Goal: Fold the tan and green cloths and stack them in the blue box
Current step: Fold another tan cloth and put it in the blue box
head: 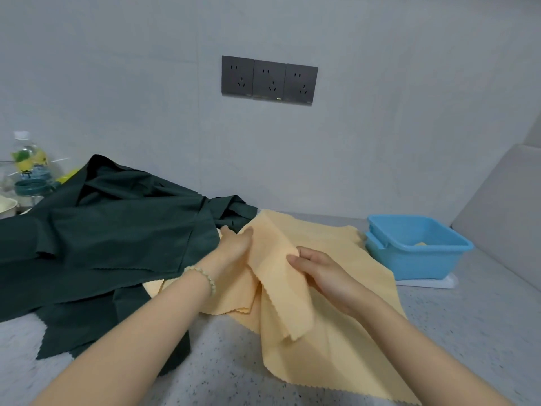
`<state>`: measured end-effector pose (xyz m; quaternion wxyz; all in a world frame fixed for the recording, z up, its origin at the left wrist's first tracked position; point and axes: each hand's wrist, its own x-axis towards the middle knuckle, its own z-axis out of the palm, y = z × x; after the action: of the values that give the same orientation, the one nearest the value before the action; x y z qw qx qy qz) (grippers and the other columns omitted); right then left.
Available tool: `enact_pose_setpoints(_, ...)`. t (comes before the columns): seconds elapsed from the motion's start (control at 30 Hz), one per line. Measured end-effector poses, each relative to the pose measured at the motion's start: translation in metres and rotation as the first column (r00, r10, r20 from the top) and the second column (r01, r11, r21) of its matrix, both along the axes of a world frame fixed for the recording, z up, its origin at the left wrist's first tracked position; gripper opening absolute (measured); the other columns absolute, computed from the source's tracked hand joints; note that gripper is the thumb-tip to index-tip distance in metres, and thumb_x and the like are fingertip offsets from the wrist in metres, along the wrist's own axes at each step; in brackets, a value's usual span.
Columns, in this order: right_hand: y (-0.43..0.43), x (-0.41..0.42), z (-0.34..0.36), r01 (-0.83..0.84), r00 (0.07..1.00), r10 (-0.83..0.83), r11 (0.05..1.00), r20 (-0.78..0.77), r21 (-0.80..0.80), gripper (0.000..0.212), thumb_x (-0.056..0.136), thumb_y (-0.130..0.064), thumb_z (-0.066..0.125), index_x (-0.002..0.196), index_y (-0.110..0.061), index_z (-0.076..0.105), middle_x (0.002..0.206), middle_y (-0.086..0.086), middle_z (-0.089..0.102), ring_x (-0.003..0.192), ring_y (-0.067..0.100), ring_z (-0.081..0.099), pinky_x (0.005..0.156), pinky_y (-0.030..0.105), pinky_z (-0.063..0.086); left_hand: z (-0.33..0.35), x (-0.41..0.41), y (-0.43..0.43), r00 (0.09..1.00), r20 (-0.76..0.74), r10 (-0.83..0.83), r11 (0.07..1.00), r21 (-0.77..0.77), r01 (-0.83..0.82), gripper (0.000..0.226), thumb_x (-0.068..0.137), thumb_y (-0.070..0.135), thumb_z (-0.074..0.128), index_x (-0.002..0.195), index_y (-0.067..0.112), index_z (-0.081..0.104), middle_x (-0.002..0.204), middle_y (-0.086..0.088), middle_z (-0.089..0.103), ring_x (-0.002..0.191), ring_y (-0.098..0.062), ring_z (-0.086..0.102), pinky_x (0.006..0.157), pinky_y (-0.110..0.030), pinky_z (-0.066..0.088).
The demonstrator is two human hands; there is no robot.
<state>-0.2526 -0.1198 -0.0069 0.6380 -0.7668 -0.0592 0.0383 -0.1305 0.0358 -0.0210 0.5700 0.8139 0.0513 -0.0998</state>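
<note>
A tan cloth (330, 332) with zigzag edges is lifted off the speckled counter, its lower part draping toward me. My left hand (235, 244) grips its upper left fold, and my right hand (319, 272) pinches a fold at its middle. Several dark green cloths (117, 230) lie crumpled in a heap to the left, touching the tan ones. The blue box (415, 249) stands at the right on a white board, with a bit of tan cloth showing inside.
A plastic bottle (27, 159) and a bowl stand at the far left behind the green heap. The grey wall with three sockets (269, 80) runs along the back. A slanted grey panel rises at the right edge.
</note>
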Motion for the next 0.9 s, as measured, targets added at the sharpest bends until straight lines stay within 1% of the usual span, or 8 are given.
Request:
enact_pose_setpoints(0.1, 0.009, -0.010, 0.002, -0.222, 0.975, 0.222, 0.975, -0.023, 0.000, 0.017, 0.099, -0.017, 0.047, 0.101, -0.009, 0.062, 0.096, -0.002, 0.066, 0.095, 0.010, 0.061, 0.088, 0.019, 0.046, 0.013, -0.002, 0.015, 0.986, -0.158, -0.054, 0.976, -0.218, 0.019, 0.044, 0.092, 0.046, 0.057, 0.121, 0.015, 0.048, 0.119, -0.008, 0.045, 0.084, -0.025, 0.060, 0.078, -0.038, 0.055)
enact_pose_setpoints(0.2, 0.009, -0.011, -0.006, -0.370, 0.928, 0.361, 0.922, -0.091, -0.112, 0.030, 0.100, -0.026, 0.044, 0.106, -0.010, 0.068, 0.108, -0.002, 0.069, 0.106, 0.013, 0.062, 0.101, 0.024, 0.044, 0.015, -0.001, 0.028, 0.972, -0.164, -0.168, 0.976, -0.165, 0.141, 0.042, 0.087, 0.051, 0.061, 0.110, 0.019, 0.046, 0.122, -0.008, 0.042, 0.093, -0.025, 0.058, 0.077, -0.036, 0.052)
enact_pose_setpoints(0.33, -0.006, 0.009, -0.027, 0.049, 0.996, -0.013, 0.907, 0.088, -0.417, 0.033, 0.100, -0.029, 0.045, 0.106, -0.009, 0.071, 0.116, -0.006, 0.067, 0.117, 0.008, 0.056, 0.103, 0.015, 0.035, 0.005, -0.002, 0.033, 0.986, -0.026, -0.165, 0.974, 0.154, 0.167, 0.064, 0.089, 0.041, 0.061, 0.141, 0.012, 0.037, 0.137, -0.006, 0.045, 0.106, -0.020, 0.052, 0.080, -0.029, 0.046)
enact_pose_setpoints(0.4, -0.023, 0.017, -0.044, 0.195, 0.978, -0.104, 0.754, 0.179, -0.627, 0.036, 0.100, -0.034, 0.043, 0.129, -0.018, 0.058, 0.141, -0.005, 0.048, 0.134, 0.008, 0.038, 0.108, 0.012, 0.024, -0.004, -0.003, 0.032, 0.983, 0.046, -0.178, 0.948, 0.276, 0.159, 0.073, 0.091, 0.040, 0.057, 0.148, 0.009, 0.024, 0.146, -0.008, 0.039, 0.116, -0.022, 0.049, 0.084, -0.027, 0.043)
enact_pose_setpoints(0.5, -0.045, 0.017, -0.077, 0.098, 0.994, -0.097, 0.511, 0.056, -0.854, 0.053, 0.100, -0.050, 0.028, 0.149, -0.032, 0.022, 0.159, -0.008, 0.010, 0.146, 0.011, 0.007, 0.119, 0.032, 0.005, -0.020, -0.003, 0.027, 0.964, 0.028, -0.266, 0.874, 0.428, 0.229, 0.069, 0.095, 0.047, 0.046, 0.150, 0.014, 0.020, 0.153, -0.007, 0.030, 0.138, -0.030, 0.030, 0.110, -0.036, 0.031)
enact_pose_setpoints(0.63, -0.059, 0.012, -0.104, 0.154, 0.986, -0.123, 0.423, 0.112, -0.893, 0.054, 0.099, -0.053, 0.022, 0.150, -0.038, 0.014, 0.159, -0.013, 0.004, 0.146, 0.006, -0.002, 0.118, 0.031, -0.003, -0.035, -0.010, 0.012, 0.925, -0.050, -0.376, 0.752, 0.566, 0.337, 0.051, 0.102, 0.042, 0.013, 0.151, 0.030, 0.021, 0.159, -0.007, 0.015, 0.145, -0.033, 0.007, 0.116, -0.040, 0.014)
enact_pose_setpoints(0.73, -0.061, 0.011, -0.107, 0.174, 0.983, -0.126, 0.417, 0.133, -0.892, 0.054, 0.099, -0.054, 0.022, 0.150, -0.038, 0.014, 0.159, -0.014, 0.004, 0.146, 0.006, -0.002, 0.118, 0.031, -0.003, -0.041, -0.017, -0.002, 0.937, -0.076, -0.341, 0.723, 0.616, 0.313, 0.049, 0.100, 0.042, 0.010, 0.147, 0.041, 0.026, 0.159, -0.016, -0.003, 0.144, -0.034, 0.000, 0.117, -0.040, 0.004)
enact_pose_setpoints(0.9, -0.062, 0.011, -0.109, 0.188, 0.981, -0.122, 0.412, 0.150, -0.891, 0.054, 0.098, -0.054, 0.022, 0.149, -0.039, 0.015, 0.159, -0.014, 0.005, 0.146, 0.006, -0.001, 0.118, 0.031, -0.002, -0.041, -0.021, -0.013, 0.948, -0.005, -0.319, 0.679, 0.696, 0.233, 0.042, 0.101, 0.029, 0.022, 0.141, 0.030, 0.036, 0.150, -0.016, 0.024, 0.139, -0.032, 0.016, 0.115, -0.035, 0.010)
